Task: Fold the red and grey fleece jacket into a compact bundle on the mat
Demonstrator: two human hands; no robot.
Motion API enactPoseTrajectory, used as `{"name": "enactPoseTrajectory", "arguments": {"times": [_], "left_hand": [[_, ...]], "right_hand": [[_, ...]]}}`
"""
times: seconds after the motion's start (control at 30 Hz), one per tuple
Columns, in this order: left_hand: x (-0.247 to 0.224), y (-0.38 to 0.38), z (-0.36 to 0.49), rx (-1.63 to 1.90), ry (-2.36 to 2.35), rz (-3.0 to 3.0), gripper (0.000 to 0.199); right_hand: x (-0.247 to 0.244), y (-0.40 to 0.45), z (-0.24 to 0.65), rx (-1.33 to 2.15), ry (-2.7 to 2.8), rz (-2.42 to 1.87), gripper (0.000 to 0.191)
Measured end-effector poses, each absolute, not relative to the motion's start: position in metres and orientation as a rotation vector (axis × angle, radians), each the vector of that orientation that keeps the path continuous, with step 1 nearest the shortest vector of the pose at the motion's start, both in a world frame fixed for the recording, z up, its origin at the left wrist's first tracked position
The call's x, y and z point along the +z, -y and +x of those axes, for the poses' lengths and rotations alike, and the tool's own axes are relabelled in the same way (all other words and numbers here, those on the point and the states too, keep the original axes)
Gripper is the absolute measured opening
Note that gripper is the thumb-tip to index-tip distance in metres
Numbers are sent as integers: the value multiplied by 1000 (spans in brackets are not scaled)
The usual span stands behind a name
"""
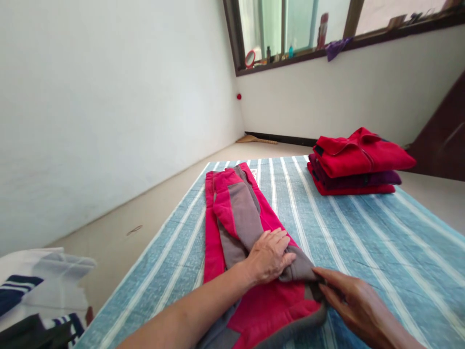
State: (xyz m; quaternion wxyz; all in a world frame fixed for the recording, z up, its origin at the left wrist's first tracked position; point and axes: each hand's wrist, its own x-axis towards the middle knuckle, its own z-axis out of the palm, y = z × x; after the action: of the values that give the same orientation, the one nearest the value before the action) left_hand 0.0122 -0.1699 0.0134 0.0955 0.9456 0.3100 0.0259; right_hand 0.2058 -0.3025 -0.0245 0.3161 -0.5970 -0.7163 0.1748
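A pink and grey jacket (pixel 269 310) lies on a blue-and-white striped cloth (pixel 181 228), its long sleeves (pixel 241 208) laid lengthwise over the body toward the far edge. Resting on the grey part of a sleeve is my left hand (pixel 271 257), palm down with fingers stretched out. At the right side of the jacket, my right hand (pixel 350 300) pinches the grey fabric edge between thumb and fingers. Part of the near end of the jacket is hidden by my left forearm and the frame's bottom.
A stack of folded red and purple clothes (pixel 363 155) sits at the far right of the cloth. White and dark garments (pixel 39 291) lie at the lower left. A small broom (pixel 254 139) lies by the far wall. Bottles and a round mirror (pixel 250 58) stand on the windowsill.
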Motion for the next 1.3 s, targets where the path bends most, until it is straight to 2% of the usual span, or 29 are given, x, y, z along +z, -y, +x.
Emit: {"name": "enactPoseTrajectory", "arguments": {"times": [0.23,0.4,0.57,0.67,0.8,0.97,1.03,1.1,1.3], "left_hand": [[33,137,-30,492,-1156,2772,37],[40,83,-55,313,-1598,2640,40],[31,47,-61,179,-1739,2513,47],[19,42,-61,64,-1731,2437,59],[12,44,-61,0,-1710,2381,66],[11,50,-64,14,-1709,2369,66],[7,51,-65,38,-1677,2410,62],[1,51,-67,82,-1661,2444,60],[-10,51,-68,227,-1737,2416,66]], "right_hand": [[-3,274,199,1,1982,-1473,28],[14,232,142,-112,2169,-1359,34],[-9,205,111,-81,2498,-1278,74],[-39,199,119,-142,2642,-1113,83],[-52,193,132,-143,2606,-1025,67],[3,151,102,228,2301,-1244,32],[29,114,78,440,2283,-1244,23],[43,67,55,471,2226,-1306,22],[31,-75,26,469,1845,-1684,9]]}}
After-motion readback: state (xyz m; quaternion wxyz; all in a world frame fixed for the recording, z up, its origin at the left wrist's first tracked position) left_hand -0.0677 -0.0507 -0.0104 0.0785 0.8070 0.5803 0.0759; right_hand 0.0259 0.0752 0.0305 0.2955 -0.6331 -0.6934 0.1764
